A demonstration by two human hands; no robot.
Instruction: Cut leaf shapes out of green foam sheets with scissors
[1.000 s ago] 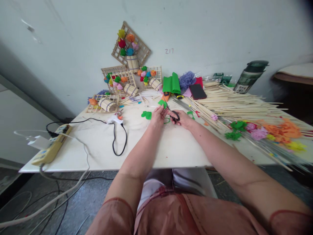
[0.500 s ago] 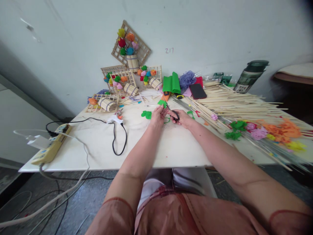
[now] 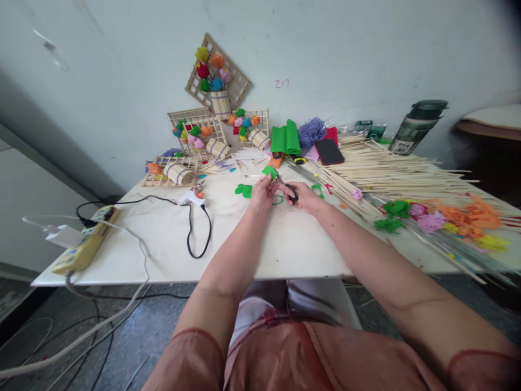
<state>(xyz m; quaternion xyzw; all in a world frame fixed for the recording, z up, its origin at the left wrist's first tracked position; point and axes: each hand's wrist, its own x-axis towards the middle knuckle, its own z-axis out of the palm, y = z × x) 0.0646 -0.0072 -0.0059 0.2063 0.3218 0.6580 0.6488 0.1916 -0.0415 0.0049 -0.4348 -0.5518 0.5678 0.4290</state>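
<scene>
Green paper (image 3: 268,170), here in the head view, is pinched between the fingers of my left hand (image 3: 264,191), above the table (image 3: 293,244) towards its far edge; my right hand (image 3: 303,197) curls round black scissors (image 3: 293,193), pointing at the paper; cut green pieces (image 3: 245,190) lie nearer the left edge; power strip (image 3: 88,245) at the near left corner.

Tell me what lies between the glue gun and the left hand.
In the head view, green paper cutouts lie between the glue gun and the left hand, nearer the hand.
</scene>
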